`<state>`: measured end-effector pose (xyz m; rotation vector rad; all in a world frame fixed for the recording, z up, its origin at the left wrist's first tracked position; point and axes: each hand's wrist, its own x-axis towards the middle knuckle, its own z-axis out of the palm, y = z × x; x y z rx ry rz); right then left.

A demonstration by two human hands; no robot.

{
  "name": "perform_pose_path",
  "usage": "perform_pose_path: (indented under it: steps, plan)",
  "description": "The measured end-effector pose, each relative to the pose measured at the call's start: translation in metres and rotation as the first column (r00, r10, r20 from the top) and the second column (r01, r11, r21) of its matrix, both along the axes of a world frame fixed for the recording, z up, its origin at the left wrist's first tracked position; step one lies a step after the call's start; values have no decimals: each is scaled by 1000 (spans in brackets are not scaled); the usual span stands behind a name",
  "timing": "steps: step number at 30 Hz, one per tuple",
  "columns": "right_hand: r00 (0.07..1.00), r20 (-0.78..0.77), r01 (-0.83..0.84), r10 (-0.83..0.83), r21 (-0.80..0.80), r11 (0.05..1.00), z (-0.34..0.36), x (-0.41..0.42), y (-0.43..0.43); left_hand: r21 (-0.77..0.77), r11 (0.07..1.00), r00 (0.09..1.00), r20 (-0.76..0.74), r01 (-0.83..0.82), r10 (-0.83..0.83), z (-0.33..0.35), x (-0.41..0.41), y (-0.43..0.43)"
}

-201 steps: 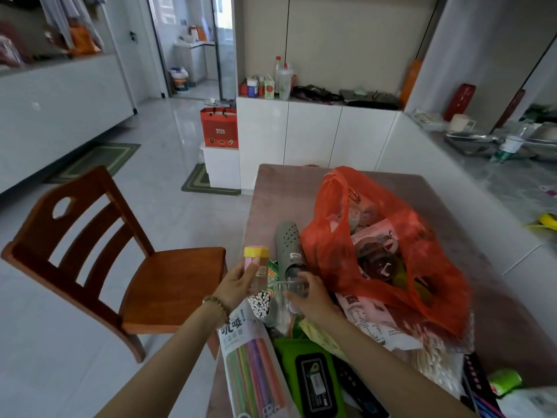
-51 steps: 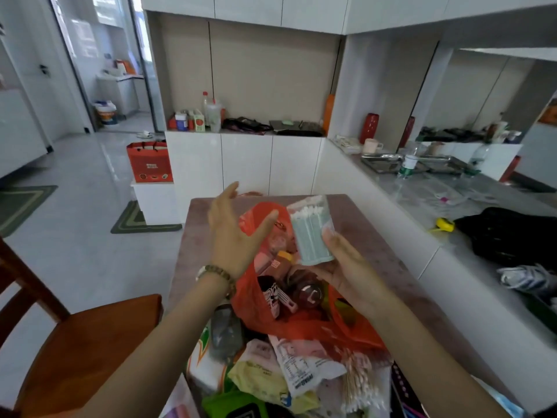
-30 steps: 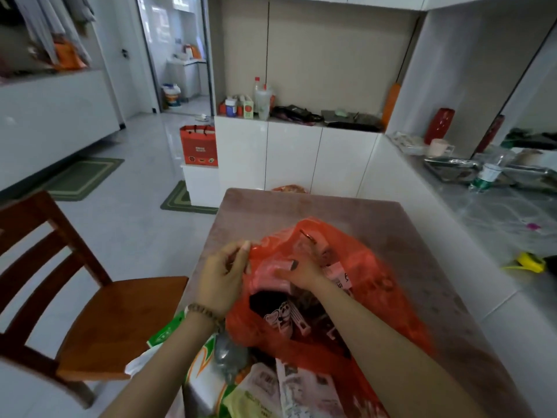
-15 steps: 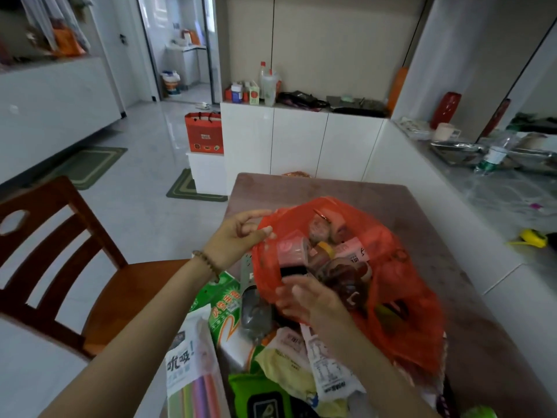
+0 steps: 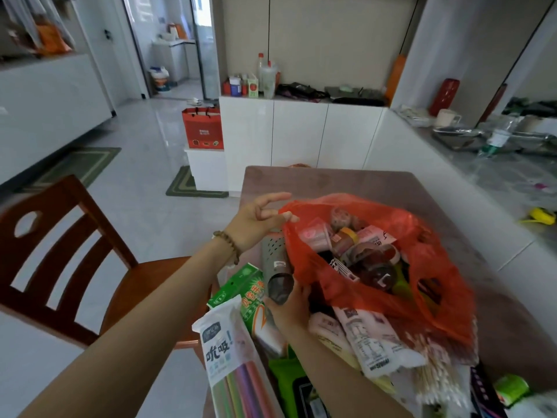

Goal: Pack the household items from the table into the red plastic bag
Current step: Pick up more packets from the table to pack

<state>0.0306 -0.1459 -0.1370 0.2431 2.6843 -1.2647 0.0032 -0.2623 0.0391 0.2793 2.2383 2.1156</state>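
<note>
Closest to me, on my side of the red plastic bag, plenty is left to pack: the straw pack, a green box, a green wipes pack, white sachets and cotton swabs lie heaped on the tabletop. I judge the job roughly half done.

Just left of the bag's near corner, my right hand curls round the near end of the grey perforated tube. The tube lies along the bag's left side, and it looks like the next thing to go in.

The bag gapes toward me, already holding a pink cup, small jars and bottles. At its far left rim my left hand pinches the plastic between thumb and forefinger, other fingers spread loose, keeping the mouth open.
</note>
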Motion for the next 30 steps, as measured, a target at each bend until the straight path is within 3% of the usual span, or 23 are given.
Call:
perform_pose_path:
  steps: [3, 6, 10, 16, 20, 25, 30]
  plan:
    - [995, 39, 92, -93, 39, 995, -7, -1, -11, 22, 1000, 1000, 2, 20, -20, 0, -3, 0]
    - [990, 93, 113, -108, -52, 992, -4, -4, -9, 34, 999, 1000, 9, 13, -13, 0, -4, -3]
    - [999, 28, -8, 16, -240, 971, 15, 10, 10, 20, 1000, 1000, -1, 11, -11, 2, -5, 0]
    - [983, -5, -163, 185, -491, 856, 72, 52, 85, 24, 1000, 1000, -17, 6, -6, 11, -2, 15]
    - [958, -37, -272, 283, -417, 867, 119, 75, 163, -12, 998, 998, -16, -57, 57, 17, -2, 27]
    - [958, -58, -285, 282, -336, 898, 161, 88, 257, -58, 991, 991, -53, -124, 121, 24, -9, 39]
    - [965, 7, -230, 261, -447, 864, 179, 91, 319, -84, 985, 988, -41, -153, 150, 27, -15, 61]
